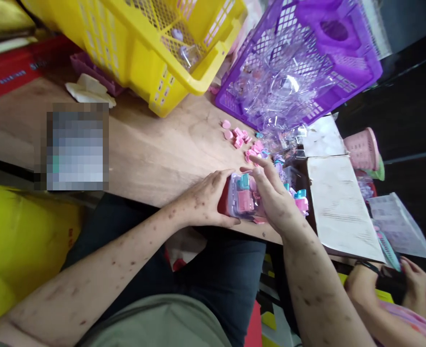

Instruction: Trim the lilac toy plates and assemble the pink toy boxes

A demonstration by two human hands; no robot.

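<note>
My left hand (207,200) is wrapped round the red end of a small clear plastic box (230,195) near the table's front edge. Pink, teal and lilac toy pieces (245,200) show inside the box. Over its right part lies my right hand (276,202), fingers stretched out and apart; it hides much of that side. Beyond my right fingers, small pink plastic pieces (239,137) are scattered on the wooden table (155,149). More teal and pink pieces (300,202) lie just right of my right hand.
A yellow basket (136,48) and a purple basket (230,91) full of clear plastic packaging (281,86) stand at the back. White cardboard (343,207) lies to the right. Another person's forearm (364,289) appears at lower right. A blurred patch (77,149) covers something at left.
</note>
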